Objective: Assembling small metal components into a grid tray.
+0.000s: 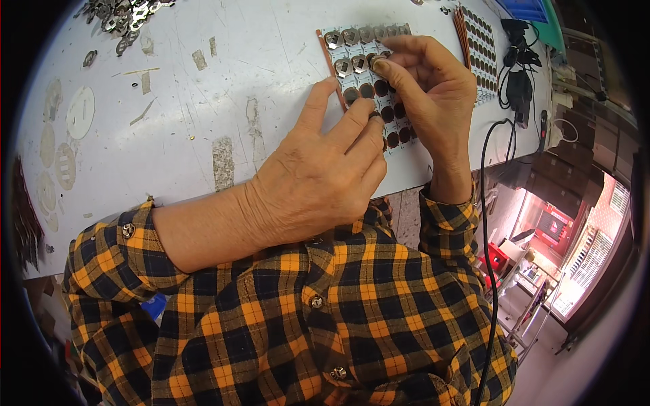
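A light panel with rows of dark round pads (366,89), apparently a circuit-board panel, lies at the table's far middle. Small silver metal clips (343,66) sit on its two far rows, the second one partly covered by my fingers. My left hand (325,162) rests over the panel's left and near part, fingers stretched out and touching it. Over the second row, my right hand (433,88) has its thumb and fingers closed in a pinch. A small metal clip (374,61) shows at the thumb tip; the fingers partly hide it.
A heap of loose metal clips (125,17) lies at the far left. A stack of similar panels (479,51) stands to the right, beside black cables and an adapter (520,91). Blue and green bins (525,10) sit at the far right corner. A black cable (486,203) hangs past the table edge.
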`<state>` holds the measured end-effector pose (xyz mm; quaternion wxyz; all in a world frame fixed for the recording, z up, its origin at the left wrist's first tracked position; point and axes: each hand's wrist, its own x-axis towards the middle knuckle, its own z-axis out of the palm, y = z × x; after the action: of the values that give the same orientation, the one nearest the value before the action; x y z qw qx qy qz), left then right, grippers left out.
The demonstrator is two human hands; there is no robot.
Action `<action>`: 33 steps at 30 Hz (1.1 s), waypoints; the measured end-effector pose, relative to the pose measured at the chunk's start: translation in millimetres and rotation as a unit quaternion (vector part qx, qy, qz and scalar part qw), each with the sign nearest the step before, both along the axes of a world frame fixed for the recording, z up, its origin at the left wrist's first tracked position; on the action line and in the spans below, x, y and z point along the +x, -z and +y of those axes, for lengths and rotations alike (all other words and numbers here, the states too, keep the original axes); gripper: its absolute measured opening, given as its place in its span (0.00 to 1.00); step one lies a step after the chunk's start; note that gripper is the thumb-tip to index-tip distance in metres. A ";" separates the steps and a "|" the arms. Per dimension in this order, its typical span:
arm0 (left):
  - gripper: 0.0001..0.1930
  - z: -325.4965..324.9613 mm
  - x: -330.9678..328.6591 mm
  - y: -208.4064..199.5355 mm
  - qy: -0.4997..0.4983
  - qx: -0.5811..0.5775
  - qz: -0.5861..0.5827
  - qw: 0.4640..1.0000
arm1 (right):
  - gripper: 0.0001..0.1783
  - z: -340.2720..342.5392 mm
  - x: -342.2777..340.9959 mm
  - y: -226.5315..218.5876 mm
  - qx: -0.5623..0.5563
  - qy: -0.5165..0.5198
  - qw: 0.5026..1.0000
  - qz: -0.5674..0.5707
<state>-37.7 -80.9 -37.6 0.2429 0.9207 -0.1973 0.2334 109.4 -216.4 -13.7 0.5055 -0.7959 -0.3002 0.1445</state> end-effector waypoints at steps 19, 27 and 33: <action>0.06 1.9 6.0 -2.4 0.020 0.015 0.002 1.000 | 0.12 -7.1 45.8 -2.2 -0.044 0.034 0.991 -0.122; 0.09 -1.4 7.9 7.8 0.019 -0.002 -0.026 0.999 | 0.11 -9.4 103.8 15.1 -0.124 0.020 0.927 -0.353; 0.07 3.3 4.7 -2.2 0.014 0.011 0.010 1.000 | 0.06 -24.1 69.0 4.6 -0.093 0.060 0.987 -0.120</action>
<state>-33.0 -77.6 -35.4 0.2379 0.9228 -0.2101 0.2186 178.4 -240.5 -18.3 0.3974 -0.8676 -0.2956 0.0446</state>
